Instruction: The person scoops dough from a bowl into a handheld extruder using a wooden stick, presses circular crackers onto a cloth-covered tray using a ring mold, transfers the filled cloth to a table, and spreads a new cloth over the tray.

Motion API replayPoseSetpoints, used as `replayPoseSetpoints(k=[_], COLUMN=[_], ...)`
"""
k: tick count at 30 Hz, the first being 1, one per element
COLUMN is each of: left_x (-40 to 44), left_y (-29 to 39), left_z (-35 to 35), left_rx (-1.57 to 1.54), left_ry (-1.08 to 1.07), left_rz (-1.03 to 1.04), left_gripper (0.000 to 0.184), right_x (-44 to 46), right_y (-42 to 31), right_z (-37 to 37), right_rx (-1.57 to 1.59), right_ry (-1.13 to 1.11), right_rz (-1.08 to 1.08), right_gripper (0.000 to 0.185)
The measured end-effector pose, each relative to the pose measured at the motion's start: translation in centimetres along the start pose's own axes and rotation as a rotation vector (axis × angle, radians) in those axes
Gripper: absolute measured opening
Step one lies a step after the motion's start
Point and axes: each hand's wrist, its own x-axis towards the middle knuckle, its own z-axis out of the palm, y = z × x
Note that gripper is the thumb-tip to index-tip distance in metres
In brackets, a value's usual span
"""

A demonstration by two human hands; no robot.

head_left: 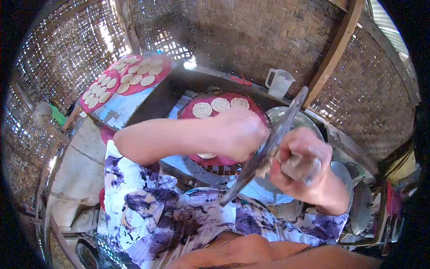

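Here, the right hand (310,145) clasps a pale cylinder (302,169) beside the red mat (188,110), perhaps steadying a dark slab (278,130); left hand (244,134) over the mat, grip too blurred to tell.

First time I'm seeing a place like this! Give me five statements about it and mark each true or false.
1. A translucent pitcher stands near the woven wall. True.
2. The right hand is spread flat. False: its fingers curl around a pale rounded thing.
3. The pale discs all lie on one red mat. False: more lie on red material at the far left.
4. The person's shirt has purple patches. True.
5. The long dark piece lies on the floor. False: it is raised between the left hand and the right.
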Motion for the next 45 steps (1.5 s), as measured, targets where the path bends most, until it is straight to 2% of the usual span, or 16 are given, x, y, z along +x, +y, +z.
replayPoseSetpoints(k=[4, 6, 9, 12, 15, 17, 20, 24, 26, 28, 31, 32, 33, 37, 40, 45], left_x=[-1.4, -2.4, -5.3, -8.0, -6.1, -3.7, -2.7, -1.5, -1.1, -4.3, -9.4, -11.5, -12.8, -18.5, -19.0, -19.3], left_y=[0.5, -0.3, -3.9, -12.0, -12.5, -11.3, -8.6, -7.2, -6.9, -9.2, -10.0, -10.8, -10.6, -11.9, -11.6, -12.0], left_z=[0.5, -0.1, -1.2, 4.3, 5.9, 6.4, 8.0, 5.9, 5.5, 6.4, 7.5, 8.3, 8.8, 11.0, 10.8, 10.5], left_rx=[0.208, 0.194, 0.202, -0.419, -0.334, -0.477, -1.994, -1.713, -1.535, -1.770, -1.762, -1.850, -1.619, -1.593, -1.607, -1.704], left_ry=[0.180, 0.202, 0.403, 0.706, 0.574, 0.503, 0.475, 0.893, 1.099, 1.009, 1.311, 1.241, 1.400, 1.611, 1.678, 1.497], left_rz=[0.126, 0.115, -0.070, -0.246, 0.158, 0.328, -0.020, 0.418, 0.624, 0.715, 0.597, 0.685, 0.520, 0.327, 0.294, 0.433], left_gripper=[0.017, 0.017, 0.020, 0.038, 0.033, 0.036, 0.036, 0.029, 0.029, 0.029, 0.026, 0.025, 0.025, 0.021, 0.018, 0.019], right_x=[-0.7, -2.7, -5.4, -7.6, -6.9, -7.1, -5.3, -4.0, -5.2, -6.3, -10.6, -13.1, -16.0, -24.8, -27.3, -28.7], right_y=[-0.9, -0.3, -0.6, 1.3, 2.3, 3.4, 3.7, 3.9, 3.9, 5.0, 6.7, 7.9, 9.1, 11.7, 12.1, 13.0], right_z=[-1.4, -1.5, -5.6, -6.2, -4.0, -2.4, 1.4, 6.6, 6.6, 5.3, 1.9, 1.3, 1.1, 1.0, 1.8, 1.7], right_rx=[0.311, 0.352, 0.189, 0.054, 0.008, 0.055, 0.204, 0.559, 0.769, 0.509, -0.078, -0.203, -0.329, -0.573, -0.573, -0.518], right_ry=[-0.045, 0.190, 0.389, 0.707, 1.114, 1.178, 1.185, 1.129, 0.855, 0.623, 0.263, 0.098, -0.071, -0.976, -1.047, -1.276], right_rz=[0.221, 0.267, 0.572, 0.445, 0.315, 0.209, 0.171, 0.254, 0.276, 0.299, 0.632, 0.764, 0.897, 1.328, 1.429, 1.282], right_gripper=[0.031, 0.052, 0.056, 0.050, 0.036, 0.031, 0.024, 0.031, 0.049, 0.058, 0.050, 0.046, 0.042, 0.032, 0.021, 0.022])
